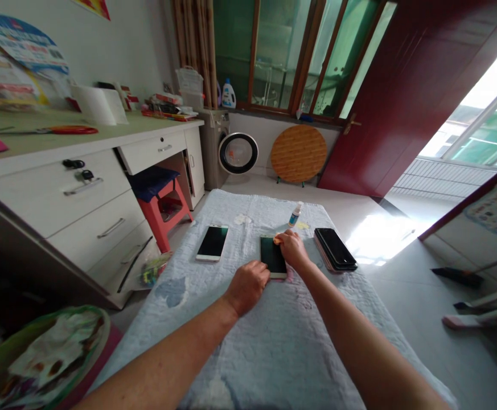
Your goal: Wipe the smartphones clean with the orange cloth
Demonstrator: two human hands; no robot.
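A phone with a dark screen point(272, 255) lies flat on the pale blue quilted cloth point(274, 341) that covers the table. My left hand point(248, 285) rests curled against the phone's near left corner. My right hand point(291, 248) presses a small orange cloth point(277, 240) onto the phone's far right corner. A second white-framed phone point(212, 242) lies to the left. A stack of dark phones point(335, 249) sits to the right. A small spray bottle point(295, 214) stands beyond the phones.
A white desk with drawers point(81, 193) runs along the left, with a red stool point(163, 210) under it. A green bin with scraps point(38, 359) sits at the lower left. A washing machine point(231, 151), a round wooden board point(298, 152) and a dark red door point(402, 102) stand behind.
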